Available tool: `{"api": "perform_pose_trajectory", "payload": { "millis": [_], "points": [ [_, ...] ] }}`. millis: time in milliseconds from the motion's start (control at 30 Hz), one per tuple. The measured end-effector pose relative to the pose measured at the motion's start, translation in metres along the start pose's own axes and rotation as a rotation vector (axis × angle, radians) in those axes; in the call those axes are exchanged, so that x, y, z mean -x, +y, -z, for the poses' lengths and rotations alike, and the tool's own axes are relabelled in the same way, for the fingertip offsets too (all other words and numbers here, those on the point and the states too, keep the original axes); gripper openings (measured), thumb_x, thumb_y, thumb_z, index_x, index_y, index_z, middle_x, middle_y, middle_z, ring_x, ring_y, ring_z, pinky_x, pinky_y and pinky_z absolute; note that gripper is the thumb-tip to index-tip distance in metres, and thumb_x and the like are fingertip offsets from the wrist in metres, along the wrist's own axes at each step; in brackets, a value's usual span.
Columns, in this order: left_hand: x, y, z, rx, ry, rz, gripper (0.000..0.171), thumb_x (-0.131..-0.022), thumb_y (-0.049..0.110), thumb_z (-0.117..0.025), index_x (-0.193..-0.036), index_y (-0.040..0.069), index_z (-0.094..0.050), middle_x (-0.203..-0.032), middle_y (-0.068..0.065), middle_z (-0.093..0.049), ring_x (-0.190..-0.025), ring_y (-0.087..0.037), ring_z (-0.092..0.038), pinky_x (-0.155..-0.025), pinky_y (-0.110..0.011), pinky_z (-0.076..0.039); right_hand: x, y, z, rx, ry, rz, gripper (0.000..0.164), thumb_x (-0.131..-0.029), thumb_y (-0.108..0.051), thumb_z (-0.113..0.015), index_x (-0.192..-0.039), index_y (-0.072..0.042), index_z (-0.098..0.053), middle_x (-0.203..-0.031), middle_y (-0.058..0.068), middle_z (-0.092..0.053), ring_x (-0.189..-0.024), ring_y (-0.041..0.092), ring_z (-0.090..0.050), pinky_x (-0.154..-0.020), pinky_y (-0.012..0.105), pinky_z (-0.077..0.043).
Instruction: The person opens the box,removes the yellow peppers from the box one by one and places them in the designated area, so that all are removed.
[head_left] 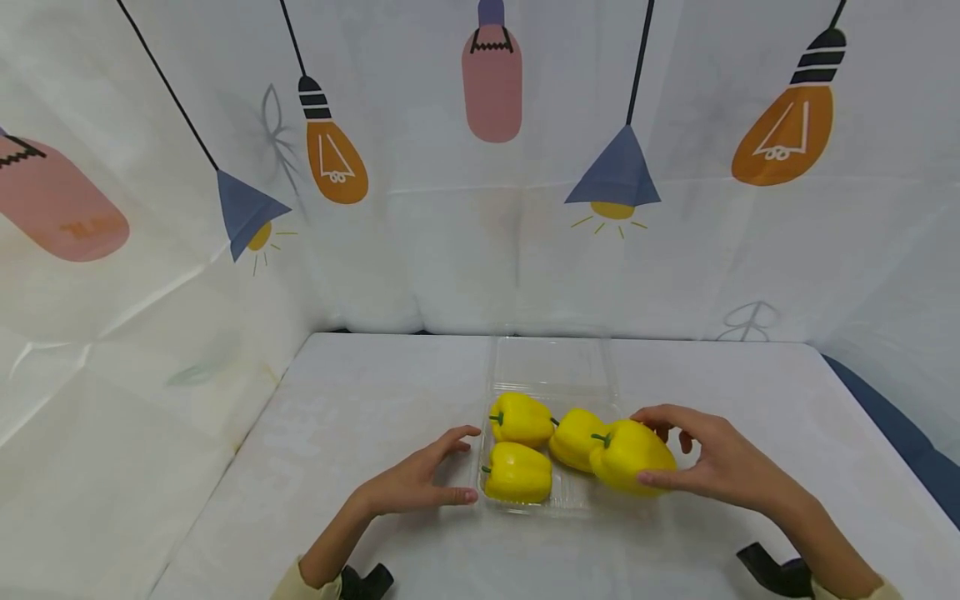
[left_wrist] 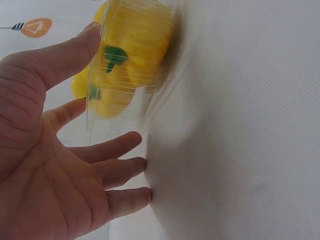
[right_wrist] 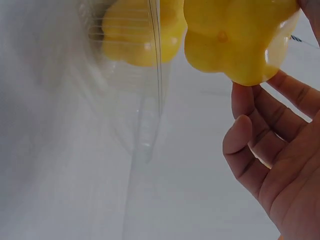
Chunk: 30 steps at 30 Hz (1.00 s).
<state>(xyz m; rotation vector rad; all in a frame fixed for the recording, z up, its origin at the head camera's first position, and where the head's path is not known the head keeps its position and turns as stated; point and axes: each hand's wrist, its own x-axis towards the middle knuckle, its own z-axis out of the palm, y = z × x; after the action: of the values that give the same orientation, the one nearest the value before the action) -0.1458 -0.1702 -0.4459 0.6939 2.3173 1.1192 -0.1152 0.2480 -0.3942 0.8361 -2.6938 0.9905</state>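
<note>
My right hand [head_left: 712, 458] grips a yellow bell pepper [head_left: 632, 457], with thumb and fingers on either side of it. In the head view this pepper appears above the right part of a clear plastic clamshell box [head_left: 577, 502]. Inside the box lie three more yellow peppers: one at the back left [head_left: 521, 419], one at the front left [head_left: 519, 473] and one in the middle [head_left: 573, 439], partly hidden. My left hand [head_left: 416, 479] is at the box's left side, fingers spread. In the left wrist view its thumb [left_wrist: 75, 55] lies at the box rim.
The box's clear lid [head_left: 551, 362] lies folded back toward the far table edge. A white table [head_left: 375, 383] carries everything. Behind and to the left hangs a white sheet [head_left: 420, 250] printed with lamps and bulbs.
</note>
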Motion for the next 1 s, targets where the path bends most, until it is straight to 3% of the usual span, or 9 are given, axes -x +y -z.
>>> {"api": "perform_pose_trajectory", "payload": {
  "millis": [467,833,1000],
  "points": [
    [-0.002,-0.001,0.0,-0.008,0.002,0.014,0.078,-0.088,0.042,-0.074,-0.151,0.034,-0.028,-0.145,-0.006,-0.047,-0.137,-0.026,-0.038,-0.11,-0.058,-0.028,0.002,0.012,0.011,0.146,0.139,-0.107,0.057,-0.069,-0.036,-0.091,-0.116,-0.02,-0.062,-0.096,-0.014,-0.06,-0.08,0.005,-0.049,-0.061,0.025,-0.046],
    [-0.001,-0.001,-0.001,0.0,0.0,0.018,0.079,-0.088,0.041,-0.074,-0.151,0.033,-0.028,-0.145,-0.005,-0.046,-0.137,-0.025,-0.038,-0.11,-0.058,-0.028,0.003,0.023,0.013,0.189,0.168,-0.24,0.06,-0.071,-0.039,-0.089,-0.117,-0.013,-0.061,-0.092,-0.002,-0.062,-0.079,0.017,-0.05,-0.059,0.023,-0.043],
    [-0.002,-0.003,-0.001,-0.005,0.0,0.023,0.079,-0.088,0.042,-0.074,-0.151,0.034,-0.027,-0.145,-0.005,-0.046,-0.137,-0.025,-0.038,-0.109,-0.058,-0.029,0.003,0.028,0.014,0.207,0.16,-0.313,0.062,-0.074,-0.044,-0.086,-0.118,-0.009,-0.06,-0.094,0.003,-0.063,-0.081,0.023,-0.055,-0.062,0.027,-0.043]
  ]
}}
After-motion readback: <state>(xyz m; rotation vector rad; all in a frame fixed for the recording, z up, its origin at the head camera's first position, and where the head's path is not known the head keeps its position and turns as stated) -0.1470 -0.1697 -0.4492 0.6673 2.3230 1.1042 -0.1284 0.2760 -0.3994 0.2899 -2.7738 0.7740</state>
